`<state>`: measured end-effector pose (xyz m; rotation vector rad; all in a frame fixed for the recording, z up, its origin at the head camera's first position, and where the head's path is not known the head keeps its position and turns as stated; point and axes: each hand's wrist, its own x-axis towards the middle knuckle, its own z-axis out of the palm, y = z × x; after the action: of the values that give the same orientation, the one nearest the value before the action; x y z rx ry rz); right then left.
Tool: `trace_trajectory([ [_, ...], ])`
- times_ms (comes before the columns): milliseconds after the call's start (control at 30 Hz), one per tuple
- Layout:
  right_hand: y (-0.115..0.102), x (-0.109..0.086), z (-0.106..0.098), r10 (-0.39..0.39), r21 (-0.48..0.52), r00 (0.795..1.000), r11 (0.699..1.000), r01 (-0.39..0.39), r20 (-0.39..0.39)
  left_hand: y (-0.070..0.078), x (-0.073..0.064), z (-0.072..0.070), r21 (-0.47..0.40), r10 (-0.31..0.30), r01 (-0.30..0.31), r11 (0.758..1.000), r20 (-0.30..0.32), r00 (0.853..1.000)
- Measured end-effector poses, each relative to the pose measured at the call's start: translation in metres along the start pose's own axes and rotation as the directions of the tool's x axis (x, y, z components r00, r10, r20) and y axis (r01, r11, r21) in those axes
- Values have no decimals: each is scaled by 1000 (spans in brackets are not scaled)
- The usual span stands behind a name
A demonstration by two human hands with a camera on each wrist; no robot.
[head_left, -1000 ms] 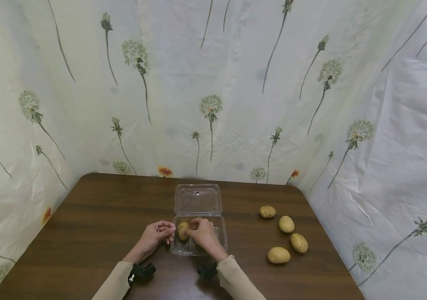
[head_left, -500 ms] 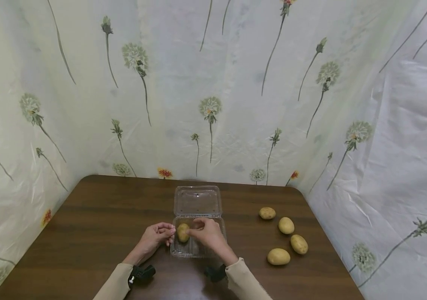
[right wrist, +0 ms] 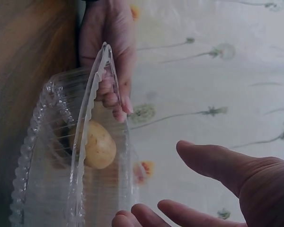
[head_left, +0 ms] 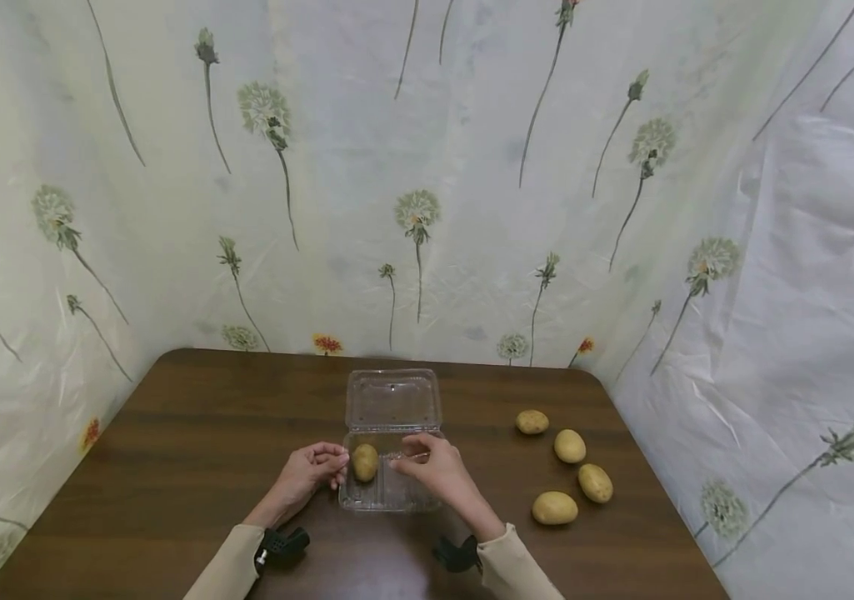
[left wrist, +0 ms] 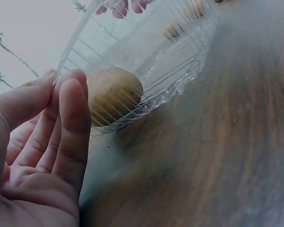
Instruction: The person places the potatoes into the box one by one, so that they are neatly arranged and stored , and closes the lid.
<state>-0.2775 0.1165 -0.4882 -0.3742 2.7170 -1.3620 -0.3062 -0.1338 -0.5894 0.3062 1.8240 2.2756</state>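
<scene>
A clear plastic clamshell container lies on the table with its lid folded back. One potato rests inside, against the left side. My left hand pinches the container's left rim between thumb and fingers, as the left wrist view shows up close. Over the right half of the container hovers my right hand; its thumb and fingers are spread apart with nothing between them. From the right wrist camera, the potato shows through the clear wall, apart from the right fingers.
Several more potatoes lie loose on the right side of the brown wooden table. A flower-printed curtain hangs behind the table and along both sides. Black wrist cameras sit below each hand.
My right hand has let go of the potato and drawn back to the right, its fingers parting. The potato stays in the container's left side; my left hand keeps its hold on the rim.
</scene>
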Motion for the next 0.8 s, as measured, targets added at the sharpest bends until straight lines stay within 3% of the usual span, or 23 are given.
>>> trace_trajectory([
  [400, 8, -18, -32, -5, 57, 1000, 998, 6, -10, -2, 1, 0, 15, -7, 7, 1000, 15, 1000],
  [800, 32, -40, -62, 56, 55, 996, 997, -52, -68, -2, 1, -2, 13, -5, 5, 1000, 11, 1000],
])
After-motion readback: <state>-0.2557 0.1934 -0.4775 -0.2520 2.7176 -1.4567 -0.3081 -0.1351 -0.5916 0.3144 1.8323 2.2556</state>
